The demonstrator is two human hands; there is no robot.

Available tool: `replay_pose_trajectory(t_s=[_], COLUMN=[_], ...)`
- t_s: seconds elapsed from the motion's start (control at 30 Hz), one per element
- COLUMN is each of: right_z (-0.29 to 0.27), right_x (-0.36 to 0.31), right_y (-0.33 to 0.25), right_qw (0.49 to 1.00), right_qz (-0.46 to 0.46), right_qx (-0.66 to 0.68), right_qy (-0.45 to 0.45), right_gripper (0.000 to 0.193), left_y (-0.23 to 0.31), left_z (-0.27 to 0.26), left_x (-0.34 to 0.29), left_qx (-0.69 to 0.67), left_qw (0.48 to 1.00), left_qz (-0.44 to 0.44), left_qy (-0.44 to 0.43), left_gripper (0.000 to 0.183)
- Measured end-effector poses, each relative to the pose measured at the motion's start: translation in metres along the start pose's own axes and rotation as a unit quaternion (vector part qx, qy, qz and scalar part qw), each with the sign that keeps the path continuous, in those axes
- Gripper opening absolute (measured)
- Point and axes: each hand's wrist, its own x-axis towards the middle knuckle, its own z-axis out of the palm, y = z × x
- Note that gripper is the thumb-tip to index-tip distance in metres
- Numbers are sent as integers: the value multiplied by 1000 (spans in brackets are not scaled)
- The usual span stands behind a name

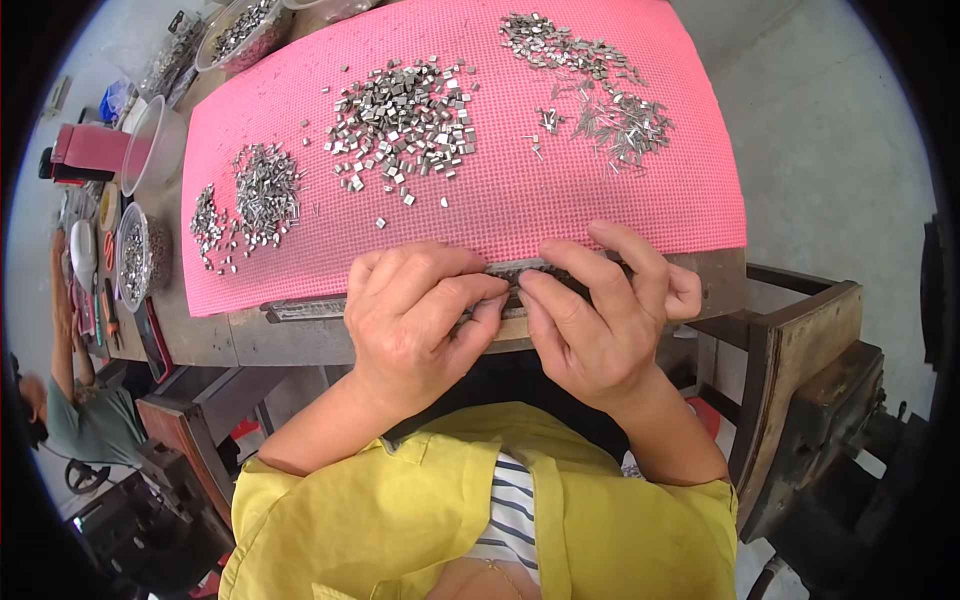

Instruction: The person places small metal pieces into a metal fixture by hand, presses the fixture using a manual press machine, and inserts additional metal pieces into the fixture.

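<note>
"Where's the bar (315, 308)?"

"On the worktop (290, 345), along the mat's near edge. One, as far as shows; the hands cover much of it."

"And the hands?"

"Two. The left hand (412, 310) and right hand (607, 312) bend over the bar, side by side, thumbs and forefingers gathered there. Whether the tips clamp anything, I can't tell."

"How is this done well?"

"I'd steady the bar with the spare fingers and press squarely with the tips, so it can't skid."

"Count the rest."

"One mat (560, 205), and five piles by my count: blocks (405, 115), one pile, left of the middle; bits (267, 195), two piles, by the left edge; pins (628, 128), one, near the right edge; chips (560, 48), one, by the far edge. Single pieces are too many to count. Beyond the mat's left edge and far-left corner, at least four tubs (170, 148); farther left, one co-worker (95, 420)."
</note>
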Motion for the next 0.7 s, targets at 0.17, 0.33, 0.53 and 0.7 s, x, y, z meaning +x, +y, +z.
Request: replay_pose_trajectory(t_s=[0.17, 0.33, 0.53, 0.7], right_z=[1, 1, 5, 0], right_x=[0, 0, -1, 3], right_y=[-2, -2, 0, 0], right_qw=[1000, 999, 997, 998], right_qz=[-23, -51, -65, -62], right_qx=[-12, -14, -26, -20], right_qy=[0, -16, -10, -16], right_gripper=[20, 18, 19, 17], left_y=[-2, 2, -1, -4], left_z=[-3, -12, -13, -10], left_x=[-1, 2, 1, 1], left_qx=[-16, -46, -81, -75], left_qw=[1000, 997, 994, 995], left_qz=[-10, -48, -68, -58], left_qy=[0, -30, -36, -23], left_gripper=[30, 37, 40, 40])
